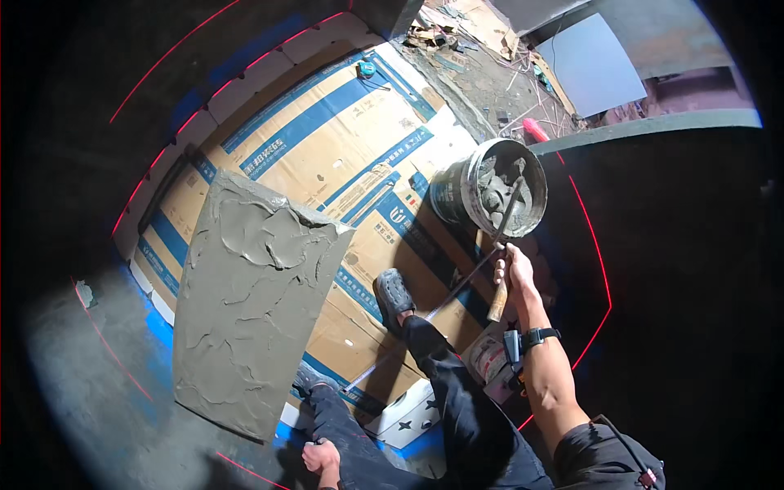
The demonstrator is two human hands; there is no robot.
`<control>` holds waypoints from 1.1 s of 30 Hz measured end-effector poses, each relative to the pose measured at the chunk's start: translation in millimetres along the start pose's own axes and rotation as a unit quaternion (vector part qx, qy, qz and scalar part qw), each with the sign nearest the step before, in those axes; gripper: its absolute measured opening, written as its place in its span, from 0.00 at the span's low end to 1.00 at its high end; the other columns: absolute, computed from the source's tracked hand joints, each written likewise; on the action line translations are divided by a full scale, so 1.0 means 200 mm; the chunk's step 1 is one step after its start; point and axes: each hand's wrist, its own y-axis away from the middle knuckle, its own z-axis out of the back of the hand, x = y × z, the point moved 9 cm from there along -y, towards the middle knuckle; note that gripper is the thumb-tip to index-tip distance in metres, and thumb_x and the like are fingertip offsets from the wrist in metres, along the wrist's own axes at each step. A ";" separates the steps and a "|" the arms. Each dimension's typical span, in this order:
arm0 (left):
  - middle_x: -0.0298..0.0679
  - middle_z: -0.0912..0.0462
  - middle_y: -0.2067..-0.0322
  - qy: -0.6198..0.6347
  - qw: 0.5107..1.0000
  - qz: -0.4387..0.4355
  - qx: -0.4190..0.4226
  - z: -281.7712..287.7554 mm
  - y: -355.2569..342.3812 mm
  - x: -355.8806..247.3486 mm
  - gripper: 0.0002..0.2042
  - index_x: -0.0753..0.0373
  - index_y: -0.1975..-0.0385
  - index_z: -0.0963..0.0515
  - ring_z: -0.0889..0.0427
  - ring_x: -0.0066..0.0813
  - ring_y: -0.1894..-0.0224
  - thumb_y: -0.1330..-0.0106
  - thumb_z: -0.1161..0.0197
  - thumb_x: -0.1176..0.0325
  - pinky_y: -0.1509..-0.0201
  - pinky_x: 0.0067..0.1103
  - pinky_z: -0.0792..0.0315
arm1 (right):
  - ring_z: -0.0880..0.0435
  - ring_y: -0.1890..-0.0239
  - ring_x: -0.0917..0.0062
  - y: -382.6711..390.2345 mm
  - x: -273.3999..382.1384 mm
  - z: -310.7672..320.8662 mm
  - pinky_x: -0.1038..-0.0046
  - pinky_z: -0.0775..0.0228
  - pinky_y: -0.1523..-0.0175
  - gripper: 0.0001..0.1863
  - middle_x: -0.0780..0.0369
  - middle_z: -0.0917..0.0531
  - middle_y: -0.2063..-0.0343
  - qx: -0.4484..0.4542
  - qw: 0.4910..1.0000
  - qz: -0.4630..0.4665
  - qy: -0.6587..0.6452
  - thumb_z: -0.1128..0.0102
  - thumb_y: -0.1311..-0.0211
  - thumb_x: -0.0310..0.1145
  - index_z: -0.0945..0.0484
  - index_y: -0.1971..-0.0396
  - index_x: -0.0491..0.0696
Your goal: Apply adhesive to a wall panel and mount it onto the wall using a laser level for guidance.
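My right hand [516, 271] is closed round the handle of a trowel, its wooden end [498, 302] sticking out below the fingers. The trowel's narrow blade [512, 206] reaches over the rim into a bucket [468, 196] of grey mortar [495, 189]. Low in the picture, my left hand [321, 456] is a fist beside my left leg, and nothing shows in it. To the left, a large rectangular slab [249, 318] carries a coat of wet grey mortar, smoother at its near part and ridged and lumpy at its far end.
Flattened cardboard [327, 155] covers the floor under my feet. On it, towards the back, lies a teal tape measure [366, 69]. Beside my right leg stands a white tub [488, 359]. Rubble [457, 41] and a pale board [594, 67] lie beyond the threshold. Red lines cross the dark walls.
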 end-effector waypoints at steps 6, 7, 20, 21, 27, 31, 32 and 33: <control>0.49 0.12 0.60 -0.007 0.996 0.033 0.081 0.05 0.03 0.03 0.17 0.58 0.63 0.13 0.12 0.52 0.56 0.40 0.36 0.51 0.51 0.44 0.20 | 0.38 0.87 0.86 0.17 -0.02 -0.21 0.78 0.42 0.83 0.12 0.72 0.36 0.84 0.096 0.995 -0.021 -0.022 0.50 0.24 0.40 0.27 0.69 0.53; 0.48 0.12 0.58 0.020 0.997 0.014 0.077 0.04 0.00 0.03 0.19 0.57 0.60 0.13 0.13 0.50 0.53 0.40 0.37 0.49 0.48 0.42 0.20 | 0.36 0.88 0.86 0.26 0.00 -0.18 0.79 0.43 0.84 0.12 0.71 0.34 0.85 0.024 0.996 0.049 0.076 0.49 0.24 0.40 0.26 0.69 0.51; 0.51 0.16 0.60 0.173 0.983 0.038 0.039 -0.17 0.07 0.23 0.14 0.66 0.65 0.18 0.14 0.52 0.56 0.44 0.38 0.61 0.51 0.41 0.19 | 0.15 0.68 0.47 1.40 -1.24 -1.17 0.53 0.25 0.63 0.19 0.44 0.16 0.70 0.366 0.518 0.330 0.699 0.38 0.31 0.44 0.27 0.65 0.40; 0.51 0.16 0.60 0.192 0.979 0.041 0.055 -0.18 0.08 0.21 0.14 0.67 0.65 0.18 0.14 0.52 0.56 0.44 0.38 0.61 0.51 0.41 0.19 | 0.15 0.69 0.48 1.40 -1.35 -1.18 0.52 0.25 0.63 0.20 0.44 0.16 0.71 0.377 0.486 0.336 0.713 0.38 0.31 0.45 0.27 0.65 0.41; 0.51 0.17 0.55 0.233 0.969 0.072 0.033 -0.34 0.11 0.43 0.15 0.66 0.65 0.18 0.14 0.53 0.59 0.41 0.38 0.59 0.51 0.43 0.19 | 0.13 0.67 0.49 1.79 -1.92 -1.30 0.53 0.21 0.61 0.21 0.44 0.16 0.67 0.395 0.397 0.331 0.759 0.42 0.29 0.47 0.26 0.63 0.40; 0.49 0.18 0.56 0.226 0.964 0.088 0.109 -0.34 0.09 0.49 0.17 0.65 0.61 0.19 0.15 0.49 0.54 0.38 0.40 0.57 0.51 0.41 0.19 | 0.13 0.66 0.50 1.86 -2.18 -1.32 0.54 0.20 0.62 0.20 0.45 0.18 0.67 0.435 0.348 0.364 0.747 0.42 0.29 0.45 0.26 0.62 0.39; 0.49 0.19 0.55 0.232 0.956 0.094 0.150 -0.35 0.09 0.50 0.17 0.65 0.59 0.20 0.16 0.48 0.52 0.37 0.40 0.56 0.51 0.41 0.19 | 0.13 0.66 0.50 1.88 -2.23 -1.34 0.54 0.20 0.62 0.20 0.45 0.18 0.68 0.443 0.334 0.398 0.730 0.43 0.29 0.46 0.26 0.62 0.39; 0.49 0.19 0.55 0.236 0.955 0.098 0.152 -0.35 0.07 0.51 0.17 0.65 0.59 0.20 0.16 0.48 0.52 0.37 0.40 0.56 0.51 0.41 0.19 | 0.13 0.67 0.50 1.94 -2.26 -1.39 0.55 0.20 0.63 0.20 0.46 0.18 0.68 0.452 0.318 0.432 0.712 0.43 0.28 0.46 0.26 0.62 0.40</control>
